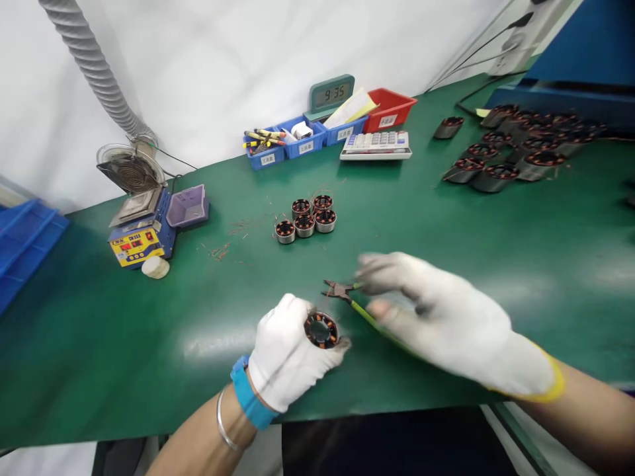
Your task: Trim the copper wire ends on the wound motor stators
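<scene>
My left hand (pixel 292 354), in a white glove, is closed around a small motor stator (pixel 321 330) whose ring of copper windings faces up. My right hand (pixel 436 314), also gloved, is over a pair of green-handled pliers (pixel 340 289). Motion smears its fingers, and they partly cover the handles, so I cannot tell whether they grip the pliers. The jaws of the pliers stand apart, pointing left beyond the left hand. Farther back on the green table (pixel 223 370) is a cluster of several stators (pixel 304 226), with loose copper wire bits around it.
Many more stators (pixel 496 177) stand at the right. Along the wall are blue bins (pixel 268 157), a red bin (pixel 391 106), a clock (pixel 331 94) and a calculator (pixel 376 145). At left are a blue-and-yellow device (pixel 141 241), a purple tray (pixel 188 206) and a ribbed hose (pixel 94 59).
</scene>
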Demonstrator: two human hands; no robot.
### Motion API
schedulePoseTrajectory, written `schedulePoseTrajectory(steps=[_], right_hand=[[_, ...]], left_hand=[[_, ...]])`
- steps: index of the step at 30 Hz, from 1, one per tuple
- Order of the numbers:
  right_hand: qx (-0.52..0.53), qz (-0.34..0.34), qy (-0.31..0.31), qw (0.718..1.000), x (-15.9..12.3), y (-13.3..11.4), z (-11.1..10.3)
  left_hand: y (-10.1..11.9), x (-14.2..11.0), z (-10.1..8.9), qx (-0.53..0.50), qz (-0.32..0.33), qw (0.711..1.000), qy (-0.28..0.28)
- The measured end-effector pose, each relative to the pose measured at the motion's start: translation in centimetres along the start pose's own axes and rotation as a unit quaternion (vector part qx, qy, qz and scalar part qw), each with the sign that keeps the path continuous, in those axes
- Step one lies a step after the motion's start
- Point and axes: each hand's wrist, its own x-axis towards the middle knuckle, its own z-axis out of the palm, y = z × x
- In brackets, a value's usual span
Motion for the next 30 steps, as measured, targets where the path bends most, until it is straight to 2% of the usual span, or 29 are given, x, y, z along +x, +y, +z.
schedulePoseTrajectory(steps=[2, 3, 4, 7, 10, 14, 17, 22, 24, 27, 30], right_hand=[[-0.125, -0.178, -0.062, 0.974, -0.1, -1.0, 0.5], [-0.175, -0.224, -0.095, 0.954, 0.0, -1.2, 0.6], [-0.218, -0.238, -0.115, 0.939, 0.2, -1.1, 0.5], [-0.277, -0.222, -0.097, 0.930, 0.5, 0.3, -0.8], [-0.267, -0.242, -0.058, 0.931, 0.1, 0.6, -2.0], [-0.295, -0.281, -0.099, 0.908, -0.9, -1.3, -0.9], [-0.337, -0.276, -0.124, 0.891, -0.7, -1.1, -0.6], [-0.303, -0.235, -0.072, 0.921, 0.0, 0.6, -3.1], [-0.284, -0.258, -0.082, 0.920, -0.2, 0.0, -2.5], [-0.337, -0.298, -0.089, 0.888, -0.7, -1.0, 0.2], [-0.377, -0.307, -0.099, 0.868, -0.8, -0.1, 1.4]], left_hand=[[0.1, 0.1, -0.1, 0.013, 0.004, 1.000, -0.014], [0.1, 0.2, -0.2, 0.017, 0.005, 1.000, -0.020], [0.1, 0.2, -0.2, 0.020, 0.006, 1.000, -0.023], [-0.1, 0.2, -0.2, 0.017, 0.022, 1.000, -0.011], [-0.4, 0.1, -0.1, 0.031, 0.050, 0.998, -0.005], [-0.8, -0.1, 0.1, 0.049, 0.087, 0.995, -0.020], [-0.9, 0.0, -0.1, 0.055, 0.109, 0.992, -0.027], [-0.9, 0.4, -0.7, 0.068, 0.135, 0.987, -0.057], [-0.9, 0.4, -0.6, 0.076, 0.152, 0.983, -0.065], [-0.9, 0.2, -0.5, 0.083, 0.167, 0.980, -0.075], [-0.6, 0.3, -0.7, 0.080, 0.153, 0.979, -0.107]])
